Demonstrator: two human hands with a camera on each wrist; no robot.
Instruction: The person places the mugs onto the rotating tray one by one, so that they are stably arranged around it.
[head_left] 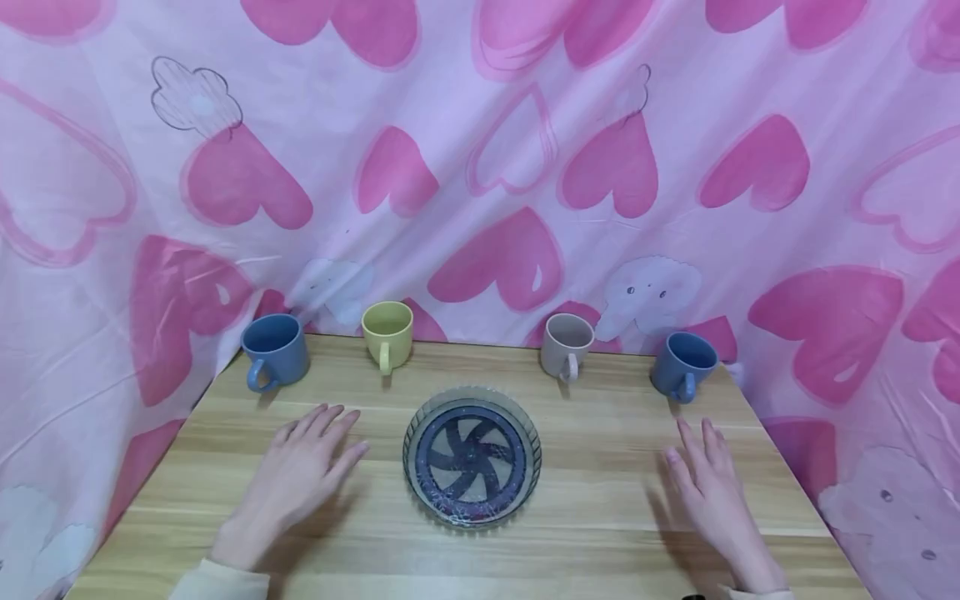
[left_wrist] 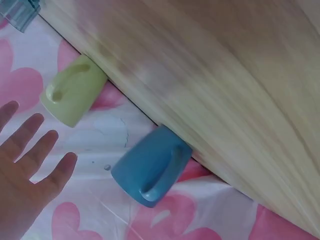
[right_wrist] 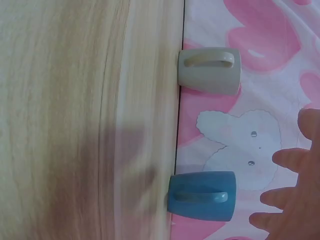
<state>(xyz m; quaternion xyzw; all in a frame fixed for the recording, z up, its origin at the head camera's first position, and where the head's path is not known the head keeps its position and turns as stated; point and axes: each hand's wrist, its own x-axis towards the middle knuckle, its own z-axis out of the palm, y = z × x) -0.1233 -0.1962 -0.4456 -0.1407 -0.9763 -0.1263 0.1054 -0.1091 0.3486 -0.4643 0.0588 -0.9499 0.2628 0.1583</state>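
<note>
My left hand (head_left: 296, 471) hovers over the left side of the table, fingers spread and holding nothing. Beyond it stand a blue mug (head_left: 276, 350) and a yellow-green mug (head_left: 387, 336), both upright; the left wrist view also has the blue mug (left_wrist: 152, 165). On the right, my right hand (head_left: 708, 492) is held above the table with its fingers extended and nothing in them. Past its fingertips is a second blue mug (head_left: 684, 367), with a pale grey mug (head_left: 567, 346) to its left. Between the hands lies a round ribbed glass dish (head_left: 532, 458) with a dark pinwheel pattern.
The wooden table (head_left: 600, 533) carries the mugs in a row along its back edge, handles toward me. A pink heart-print curtain (head_left: 450, 233) hangs close behind and at both sides. A small dark object (head_left: 693, 597) shows at the bottom edge near the right wrist.
</note>
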